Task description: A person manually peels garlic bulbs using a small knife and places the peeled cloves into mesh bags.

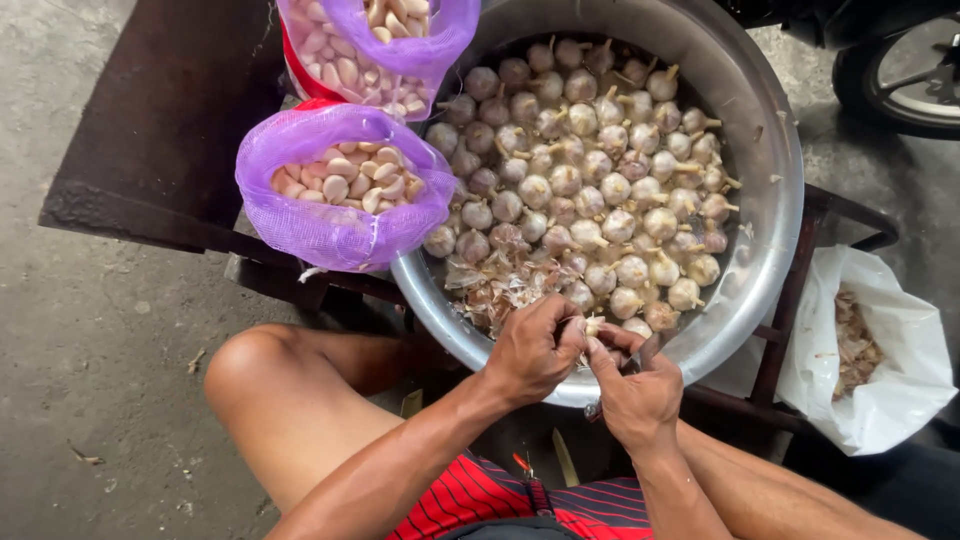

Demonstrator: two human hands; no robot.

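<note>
Garlic clove (pixel 594 325) sits pinched between your two hands just over the near rim of the big metal basin (pixel 775 170), low in the middle of the frame. Your left hand (pixel 535 350) has its grip clamped on the clove, fingers curled in from the left. Your right hand (pixel 635 385) meets it from the right, thumb and fingertips closed against the same clove; something thin and dark shows under that hand, too hidden to tell what it is.

Whole garlic bulbs (pixel 590 170) fill the basin, with a heap of papery skins (pixel 500 285) at its near left side. Leaning on the basin's left edge is a purple mesh bag (pixel 335 225) full of peeled cloves, and a second purple mesh bag (pixel 400 45) stands above it at the top of the frame. At the right edge, a white plastic bag (pixel 890 390) holds more skins. Your bare knee (pixel 260 370) is at lower left.
</note>
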